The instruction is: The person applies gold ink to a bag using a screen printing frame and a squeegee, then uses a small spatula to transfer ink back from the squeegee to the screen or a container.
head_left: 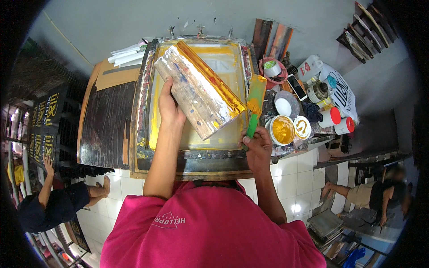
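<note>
My left hand (172, 110) grips a broad wooden squeegee (194, 91), tilted above the screen-printing frame (199, 157). Yellow-orange ink coats the blade along its upper right edge, and white paint smears mark the wood. In my right hand (259, 148) is a green spatula (254, 109), held upright with its upper end covered in yellow ink. The spatula stands just right of the squeegee's lower right end; whether they touch I cannot tell. Beneath them, the screen's mesh has yellow ink around its margins. An open tub of yellow ink (283, 130) is beside my right hand.
A phone (296, 87), red-lidded jars (331, 117) and a pink basin (273, 70) crowd the right side. Left of the frame lie a dark board (107, 120) and cardboard (117, 76). Another person (58, 198) is at the far left, and one more (371, 194) at the far right.
</note>
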{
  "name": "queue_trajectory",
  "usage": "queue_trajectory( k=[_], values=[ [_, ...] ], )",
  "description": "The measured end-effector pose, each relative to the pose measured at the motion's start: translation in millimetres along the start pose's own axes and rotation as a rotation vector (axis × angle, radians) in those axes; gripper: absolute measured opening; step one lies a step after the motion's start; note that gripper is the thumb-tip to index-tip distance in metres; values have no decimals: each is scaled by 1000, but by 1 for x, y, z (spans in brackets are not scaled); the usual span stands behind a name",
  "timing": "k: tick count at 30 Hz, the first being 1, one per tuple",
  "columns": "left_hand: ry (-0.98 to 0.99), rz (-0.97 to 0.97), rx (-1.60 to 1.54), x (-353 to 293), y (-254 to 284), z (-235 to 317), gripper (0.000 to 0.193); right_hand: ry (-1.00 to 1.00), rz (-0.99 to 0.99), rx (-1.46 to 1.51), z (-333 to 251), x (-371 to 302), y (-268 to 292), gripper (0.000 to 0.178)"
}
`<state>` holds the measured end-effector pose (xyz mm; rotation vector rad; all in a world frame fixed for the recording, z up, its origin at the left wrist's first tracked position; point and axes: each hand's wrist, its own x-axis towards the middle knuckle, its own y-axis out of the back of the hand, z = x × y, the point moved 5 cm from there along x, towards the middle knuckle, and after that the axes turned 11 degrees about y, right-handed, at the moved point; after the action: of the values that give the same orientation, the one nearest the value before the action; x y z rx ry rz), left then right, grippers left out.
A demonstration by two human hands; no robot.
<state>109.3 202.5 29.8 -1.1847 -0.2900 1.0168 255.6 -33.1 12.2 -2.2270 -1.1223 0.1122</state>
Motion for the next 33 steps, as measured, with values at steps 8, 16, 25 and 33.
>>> queue_trajectory(
  k=[8,16,25,33],
  values=[
    [-29,4,-24,-5,-5,4,40,15,-9,-50,0,2,-1,33],
    [-29,-11,-22,-4,-4,6,40,31,-1,-143,2,2,1,35],
    [-5,-29,-32,-1,-1,7,41,25,2,-230,3,1,9,36],
    [-2,-27,-52,0,1,8,43,-42,41,-76,8,0,16,35]
  ],
)
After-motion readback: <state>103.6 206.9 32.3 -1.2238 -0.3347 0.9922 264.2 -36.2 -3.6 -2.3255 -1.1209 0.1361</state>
